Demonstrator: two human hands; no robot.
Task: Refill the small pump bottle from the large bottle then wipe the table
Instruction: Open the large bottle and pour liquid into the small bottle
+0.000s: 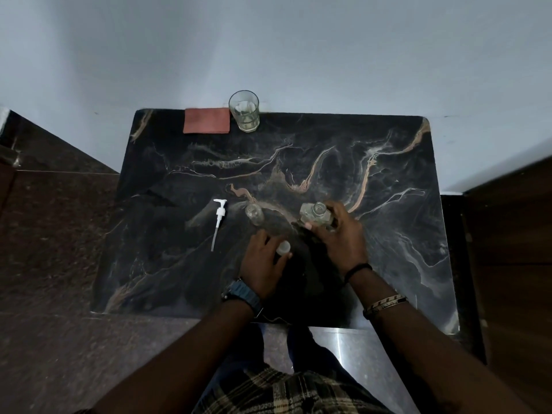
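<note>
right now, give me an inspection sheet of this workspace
surface: dark marbled table, no spill visible
job's things: small bottle upright and open, its white pump lying to its left; large bottle open; red-brown cloth folded at the far edge
clutter: drinking glass beside the cloth, a little clear liquid in it
hands: left hand holds a pale cap; right hand grips the large bottle
cables: nothing seen
surroundings: pale wall behind, dark floor to the left
</note>
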